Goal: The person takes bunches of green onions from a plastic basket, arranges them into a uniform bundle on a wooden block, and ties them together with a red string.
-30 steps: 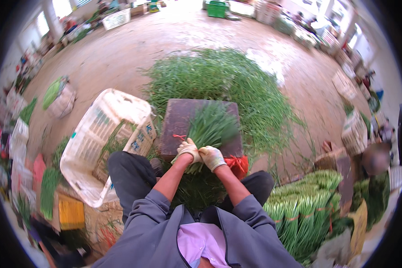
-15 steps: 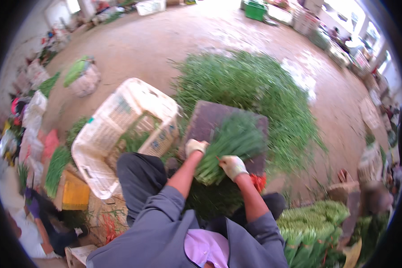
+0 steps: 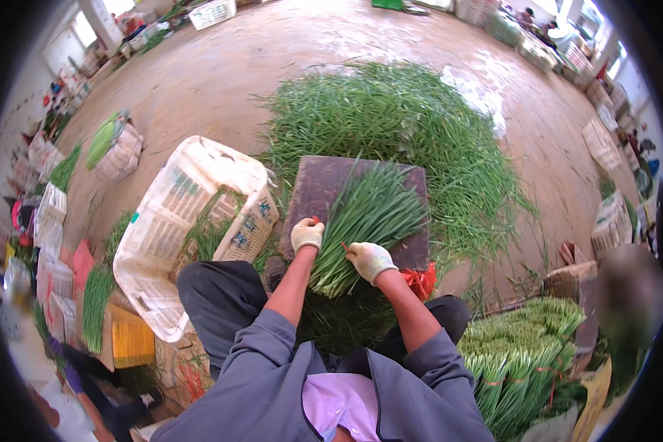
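Observation:
A loose bundle of long green chives [image 3: 372,206] lies fanned out on a dark wooden board [image 3: 313,173] in front of me, pale stem ends toward me. My left hand [image 3: 307,234], in a whitish glove, is closed at the bundle's left side. A bit of red tie [image 3: 316,219] shows at its fingertips. My right hand [image 3: 370,261], also gloved, pinches at the right side of the stems, where another small red bit shows. Any stretch of tie between the hands is hidden by the chives. More red ties [image 3: 420,281] hang at the board's near right corner.
Beyond the board spreads a big heap of loose chives [image 3: 390,110]. A white plastic crate [image 3: 147,221] stands left of my knee, with some greens inside. Tied bundles [image 3: 519,361] are stacked at lower right. A co-worker's arm [image 3: 81,390] shows at lower left, near a yellow box [image 3: 131,337].
My view has shifted slightly, and the chives, blurred before, are sharp now. My left hand has moved up off the stems, showing red at its fingers. My right hand stays at the bundle's right side.

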Tool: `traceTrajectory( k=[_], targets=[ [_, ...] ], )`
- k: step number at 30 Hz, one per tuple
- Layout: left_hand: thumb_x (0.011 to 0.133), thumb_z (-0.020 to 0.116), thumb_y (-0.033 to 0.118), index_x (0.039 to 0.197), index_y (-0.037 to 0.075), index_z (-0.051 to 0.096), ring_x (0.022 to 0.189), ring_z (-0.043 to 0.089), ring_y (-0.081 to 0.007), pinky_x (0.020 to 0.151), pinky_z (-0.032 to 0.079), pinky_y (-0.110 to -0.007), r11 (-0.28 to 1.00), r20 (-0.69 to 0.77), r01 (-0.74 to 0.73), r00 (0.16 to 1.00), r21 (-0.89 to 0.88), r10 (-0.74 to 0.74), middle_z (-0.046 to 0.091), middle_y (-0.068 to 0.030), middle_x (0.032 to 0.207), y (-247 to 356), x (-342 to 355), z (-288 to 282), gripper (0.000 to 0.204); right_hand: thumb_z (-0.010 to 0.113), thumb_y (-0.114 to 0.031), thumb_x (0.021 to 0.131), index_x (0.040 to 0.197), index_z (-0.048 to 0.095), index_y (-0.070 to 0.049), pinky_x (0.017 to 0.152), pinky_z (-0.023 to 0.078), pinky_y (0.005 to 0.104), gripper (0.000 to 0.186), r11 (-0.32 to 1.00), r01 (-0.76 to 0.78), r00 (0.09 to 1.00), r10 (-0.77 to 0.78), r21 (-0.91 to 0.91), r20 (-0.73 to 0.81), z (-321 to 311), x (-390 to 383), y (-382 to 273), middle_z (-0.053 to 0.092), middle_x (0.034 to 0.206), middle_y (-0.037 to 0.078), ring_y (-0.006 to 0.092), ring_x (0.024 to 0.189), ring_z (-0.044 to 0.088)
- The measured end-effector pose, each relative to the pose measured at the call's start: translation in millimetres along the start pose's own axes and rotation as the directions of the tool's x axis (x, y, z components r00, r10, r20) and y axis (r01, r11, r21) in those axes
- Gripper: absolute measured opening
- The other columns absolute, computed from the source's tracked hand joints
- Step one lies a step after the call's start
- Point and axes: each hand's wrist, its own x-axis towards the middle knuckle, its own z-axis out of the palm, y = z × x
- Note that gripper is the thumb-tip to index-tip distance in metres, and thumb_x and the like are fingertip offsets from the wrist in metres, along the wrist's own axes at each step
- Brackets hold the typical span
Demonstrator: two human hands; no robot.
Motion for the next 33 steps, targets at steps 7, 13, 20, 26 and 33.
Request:
traceTrajectory(
  k=[7,13,20,26,33],
  targets=[
    [0.082,0.074,0.006,0.08,0.003,0.067,0.063,0.054,-0.0053,0.061,0.047,-0.024,0.952,0.256,-0.148,0.942,-0.266,0.218,0.065,0.0008,0.071,14,-23,-20,0.008,0.058,-0.034,0.093,0.096,0.07,-0.008,0.078,0.052,0.0488,0.029,0.999,-0.032,0.999,0.032,0.044,-0.007,-2,-2,4,0.07,0.092,0.018,0.038,0.09,0.067],
    [0.088,0.07,0.005,0.085,0.001,0.065,0.069,0.053,-0.0024,0.065,0.047,-0.022,0.924,0.3,-0.29,0.884,-0.249,0.358,0.062,0.0035,0.073,32,-60,-34,0.007,0.058,-0.033,0.093,0.092,0.069,-0.008,0.075,0.052,0.0472,0.027,0.992,0.072,0.972,-0.048,0.1,-0.228,0,10,-7,0.068,0.085,0.016,0.0375,0.086,0.066],
    [0.086,0.072,0.001,0.094,0.0,0.071,0.078,0.064,-0.0065,0.074,0.053,-0.024,0.893,0.334,-0.237,0.866,-0.382,0.373,0.072,-0.0021,0.086,21,-56,-37,0.008,0.057,-0.036,0.094,0.092,0.071,-0.008,0.074,0.053,0.0485,0.031,1.0,0.019,0.994,-0.018,0.008,-0.11,9,25,-12,0.07,0.089,0.017,0.0379,0.085,0.068],
    [0.086,0.073,0.001,0.094,0.0,0.072,0.08,0.066,-0.0078,0.077,0.054,-0.024,0.874,0.349,-0.206,0.858,-0.441,0.378,0.073,-0.0039,0.089,12,-51,-34,0.009,0.057,-0.036,0.093,0.092,0.071,-0.008,0.076,0.053,0.0473,0.031,1.0,-0.006,0.997,0.005,-0.01,-0.075,12,29,-11,0.07,0.089,0.016,0.0371,0.086,0.068],
    [0.086,0.074,0.001,0.095,0.001,0.072,0.081,0.066,-0.0085,0.079,0.055,-0.024,0.863,0.35,-0.164,0.866,-0.477,0.358,0.074,-0.0049,0.091,5,-48,-32,0.01,0.056,-0.038,0.094,0.094,0.072,-0.009,0.076,0.054,0.0487,0.033,1.0,-0.017,0.999,0.016,-0.021,-0.046,11,31,-13,0.071,0.091,0.016,0.0374,0.088,0.068]
  ],
)
